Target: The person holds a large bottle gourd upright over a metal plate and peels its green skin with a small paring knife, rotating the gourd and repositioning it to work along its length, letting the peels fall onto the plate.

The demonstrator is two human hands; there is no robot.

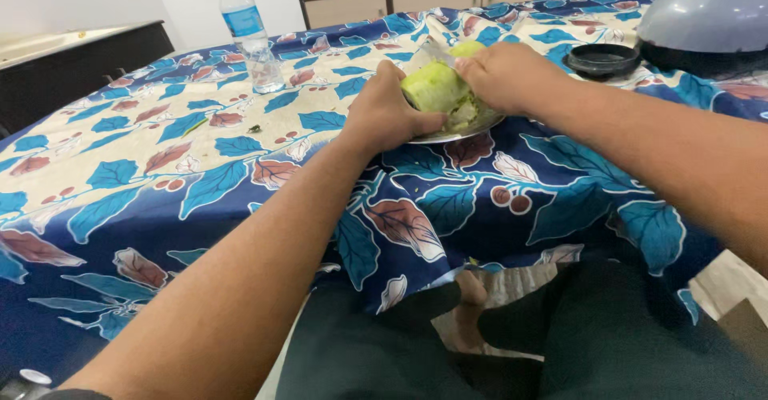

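Left hand (386, 116) clamped around the near end of a pale green gourd (436, 88), fingers wrapped over its left flank, thumb side up. Right hand (504, 76) closed on a knife handle, gripping from the opposite side; only a short length of the knife blade (438, 51) visible just above the knuckles, lying against the gourd's upper surface. Gourd caught directly between the 2 hands, touching both, long axis running from near-left up to far-right, tilted rather than flat. Neither hand clearly nearer: both in contact, left holding steady, right bearing the blade. Lower end of the gourd showing pale, rough, cut or peeled flesh.

Directly beneath both hands, a shallow metal plate (468, 134), its rim showing below the gourd; contents apart from the gourd too hidden to tell. Plate resting on a table draped with a blue leaf-patterned tablecloth (200, 160).

Farther out, beyond and left of the left hand, 1 upright clear plastic water bottle (250, 36) with a blue cap, well apart. Beyond and right of the right hand, a round black lid or dish (602, 60), and past it a large grey domed appliance (704, 16).
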